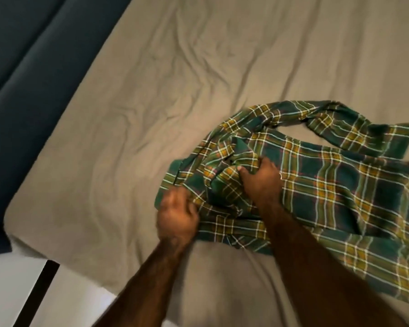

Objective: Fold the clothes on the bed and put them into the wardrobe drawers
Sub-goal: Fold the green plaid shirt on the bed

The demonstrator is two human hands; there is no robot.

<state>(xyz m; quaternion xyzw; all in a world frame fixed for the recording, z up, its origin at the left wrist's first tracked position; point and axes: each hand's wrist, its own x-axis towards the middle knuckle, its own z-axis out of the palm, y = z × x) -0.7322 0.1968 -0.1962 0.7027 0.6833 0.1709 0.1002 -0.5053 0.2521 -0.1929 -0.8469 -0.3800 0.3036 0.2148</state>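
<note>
Here, a green plaid flannel shirt (316,190) with yellow and white lines lies crumpled on the bed sheet (151,90), filling the lower right of the frame. One sleeve loops toward the upper right of the garment, with a patch of sheet showing through the loop. The collar and button-placket end points to the left, bunched into folds. The shirt body runs off the right edge of the frame.

The right hand (261,179) sits at the middle of the frame, on the bunched collar region. Its fingers are curled down into the cloth and the thumb presses against a raised fold, so a ridge of fabric is gripped between thumb and fingers. A ring shows on one finger. The forearm crosses the lower shirt body toward the lower right.

The left hand (177,215) is just left of and below the right hand, at the shirt's left edge. It is motion-blurred. Its fingers are curled closed with the fabric edge running into them; it appears to grip the hem there, though the blur hides the exact finger placement. The two hands are near each other but not touching.

The sheet is beige and creased, covering the whole mattress. A dark blue upholstered bed frame (21,79) occupies the upper left of the frame. A pale floor (7,291) and a dark bed leg (39,293) show at lower left.
</note>
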